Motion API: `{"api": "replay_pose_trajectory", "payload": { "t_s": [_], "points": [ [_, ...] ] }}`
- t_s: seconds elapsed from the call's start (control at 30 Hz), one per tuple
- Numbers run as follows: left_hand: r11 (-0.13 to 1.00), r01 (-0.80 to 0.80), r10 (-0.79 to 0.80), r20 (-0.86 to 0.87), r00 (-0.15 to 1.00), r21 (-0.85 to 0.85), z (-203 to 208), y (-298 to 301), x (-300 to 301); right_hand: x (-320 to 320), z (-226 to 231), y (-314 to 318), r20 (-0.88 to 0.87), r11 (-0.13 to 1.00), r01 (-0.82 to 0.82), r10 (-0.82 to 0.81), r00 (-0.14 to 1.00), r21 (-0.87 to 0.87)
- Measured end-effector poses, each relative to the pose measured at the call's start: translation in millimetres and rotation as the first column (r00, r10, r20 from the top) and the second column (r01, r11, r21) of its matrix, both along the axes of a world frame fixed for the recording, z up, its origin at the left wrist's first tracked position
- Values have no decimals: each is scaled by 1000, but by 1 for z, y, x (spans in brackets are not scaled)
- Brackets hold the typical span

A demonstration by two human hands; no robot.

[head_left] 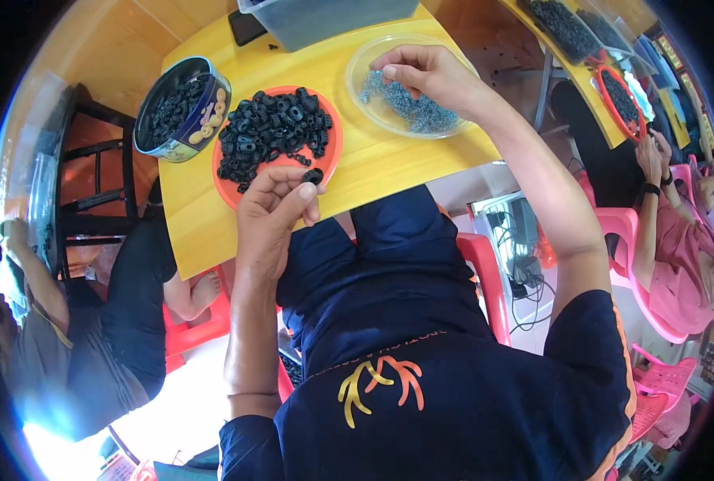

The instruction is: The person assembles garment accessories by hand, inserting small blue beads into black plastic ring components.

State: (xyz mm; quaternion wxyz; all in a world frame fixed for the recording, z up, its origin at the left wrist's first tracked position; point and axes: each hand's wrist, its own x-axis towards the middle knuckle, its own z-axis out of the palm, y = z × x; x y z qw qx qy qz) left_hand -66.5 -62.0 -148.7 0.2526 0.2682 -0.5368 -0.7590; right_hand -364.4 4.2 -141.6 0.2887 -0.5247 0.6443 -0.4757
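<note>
Between the thumb and fingers of my left hand (273, 204) is a small black ring-shaped part (313, 175). That hand is just in front of a red plate (334, 152) heaped with similar black parts (273, 128). To the right, my right hand (425, 76) hangs over a round clear tub (359, 60) of small grey metallic pieces (421, 112). Its thumb and index finger are pinched together near the tub's left side. Whatever may be in that pinch is too small to make out.
A round tin (144, 144) of black parts stands left on the yellow table (204, 232). At the back are a grey plastic bin (333, 24) and a dark flat object (247, 28). Other people sit left and right. A black stool (92, 184) stands left.
</note>
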Motion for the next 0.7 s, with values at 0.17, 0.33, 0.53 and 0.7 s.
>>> {"api": "replay_pose_trajectory", "payload": {
  "t_s": [0.17, 0.33, 0.53, 0.7],
  "points": [
    [998, 46, -40, -114, 993, 52, 2, 4, -8, 0, 5, 4, 302, 996, -87, 79, 950, 12],
    [992, 91, -72, -210, 975, 84, 5, 6, -19, 6, 11, 10, 390, 995, -92, 100, 915, -40],
    [988, 98, -65, -250, 966, 120, 4, 4, -34, -1, -9, 4, 41, 997, -78, 77, 996, 16],
    [985, 93, -54, -254, 966, 146, 2, -1, -36, 5, 8, 6, 214, 996, -45, 27, 976, 77]
  ]
}}
